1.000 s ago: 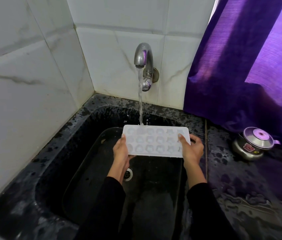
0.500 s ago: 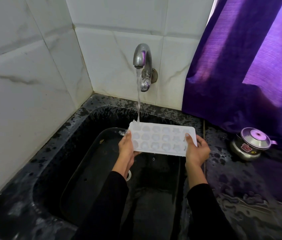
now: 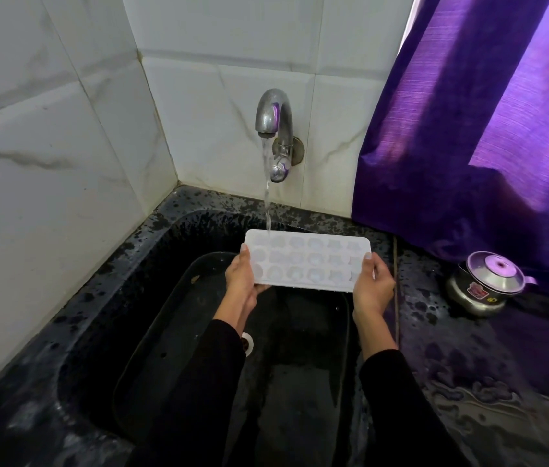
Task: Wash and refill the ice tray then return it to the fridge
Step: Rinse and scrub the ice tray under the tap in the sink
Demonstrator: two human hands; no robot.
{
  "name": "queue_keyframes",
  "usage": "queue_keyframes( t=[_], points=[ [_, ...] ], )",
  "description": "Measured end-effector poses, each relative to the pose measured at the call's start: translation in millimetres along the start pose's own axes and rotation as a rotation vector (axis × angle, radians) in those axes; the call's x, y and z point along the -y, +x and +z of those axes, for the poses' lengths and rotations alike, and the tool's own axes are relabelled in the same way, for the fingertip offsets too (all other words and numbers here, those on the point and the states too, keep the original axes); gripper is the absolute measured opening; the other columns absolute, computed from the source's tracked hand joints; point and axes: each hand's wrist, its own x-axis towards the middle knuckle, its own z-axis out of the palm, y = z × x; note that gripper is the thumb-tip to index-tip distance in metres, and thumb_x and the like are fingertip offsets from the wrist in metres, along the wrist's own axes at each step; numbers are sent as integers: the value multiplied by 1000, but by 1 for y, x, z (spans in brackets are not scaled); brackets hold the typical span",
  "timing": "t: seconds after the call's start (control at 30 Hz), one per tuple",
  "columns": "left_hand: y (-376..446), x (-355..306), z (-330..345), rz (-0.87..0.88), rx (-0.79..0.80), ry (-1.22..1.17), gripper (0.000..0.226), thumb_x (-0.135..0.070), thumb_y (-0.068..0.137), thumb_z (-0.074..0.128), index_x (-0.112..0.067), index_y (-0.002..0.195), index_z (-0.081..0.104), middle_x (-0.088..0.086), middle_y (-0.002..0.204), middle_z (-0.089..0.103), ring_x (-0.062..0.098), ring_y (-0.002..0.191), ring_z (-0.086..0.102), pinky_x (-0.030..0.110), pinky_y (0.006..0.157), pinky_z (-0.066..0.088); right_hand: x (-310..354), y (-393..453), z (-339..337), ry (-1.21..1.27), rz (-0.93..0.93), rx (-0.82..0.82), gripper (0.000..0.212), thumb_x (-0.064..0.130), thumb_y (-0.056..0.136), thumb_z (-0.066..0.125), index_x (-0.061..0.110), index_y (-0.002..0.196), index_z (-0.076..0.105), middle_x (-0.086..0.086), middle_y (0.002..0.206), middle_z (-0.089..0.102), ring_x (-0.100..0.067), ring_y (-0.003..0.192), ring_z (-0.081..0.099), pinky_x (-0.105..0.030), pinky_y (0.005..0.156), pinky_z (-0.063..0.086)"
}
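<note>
— Since half a second ago the ice tray [image 3: 306, 261] has slid so the stream lands one cell in from its far left corner instead of on the corner itself, and it now sits nearly level.

— And the grip?

— Left hand [image 3: 244, 281] is closed around the short edge at nine o'clock, thumb on top and fingers underneath. Right hand [image 3: 372, 286] clamps the three o'clock edge the same way. Both carry the tray above the black sink [image 3: 104, 298], under the tap [image 3: 273, 119] at twelve o'clock.

— What does that shift mean for the job?

— I'd judge the cells are being filled or rinsed one after another; the fridge step is not yet begun.

— Anything around it?

— A plastic tub [image 3: 165, 332] lies in the sink below. On the wet table at three o'clock stands a small steel pot [image 3: 487, 286], in front of a purple curtain [image 3: 468, 129].

— Any writing?

— The pot has a red label, too small to read.
</note>
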Motion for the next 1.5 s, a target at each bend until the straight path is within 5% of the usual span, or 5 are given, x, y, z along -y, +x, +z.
queue_keyframes(
  t=[0.57, 1.07, 1.17, 1.3, 1.5],
  points=[
    [3, -9, -24, 66, -183, -53, 23, -39, 95, 53, -19, 88, 61, 7, 95, 69, 27, 89, 68, 40, 64, 58, 3, -14, 25, -30, -72, 106, 41, 34, 92, 62, 12, 128, 60, -5, 128, 61, -18, 119, 56, -23, 94, 43],
    [-15, -11, -66, 121, -298, -65, 21, -42, 93, 54, -23, 90, 62, 1, 93, 68, 21, 85, 66, 42, 72, 57, -8, -49, 37, -72, -47, 206, 42, 39, 92, 62, 17, 128, 60, -4, 126, 62, -25, 125, 51, -40, 103, 46],
    [-17, -14, -73, 133, -344, -73, 26, -41, 94, 53, -18, 103, 61, 2, 95, 66, 20, 84, 65, 38, 66, 56, -7, -54, 42, -80, -56, 231, 42, 38, 91, 63, 16, 128, 60, -4, 124, 62, -24, 123, 52, -41, 101, 47],
    [-19, -18, -81, 163, -404, -84, 25, -41, 94, 53, -18, 96, 62, 2, 92, 66, 21, 82, 65, 34, 58, 54, -7, -63, 49, -98, -72, 276, 42, 39, 90, 64, 19, 126, 60, -3, 122, 64, -26, 122, 52, -46, 100, 48],
    [-23, -24, -92, 182, -460, -103, 26, -41, 95, 52, -17, 91, 61, 3, 93, 65, 22, 83, 64, 33, 60, 54, -1, -72, 57, -89, -100, 345, 38, 29, 93, 63, 13, 127, 60, 2, 113, 63, -15, 112, 56, -27, 93, 47]
  ],
)
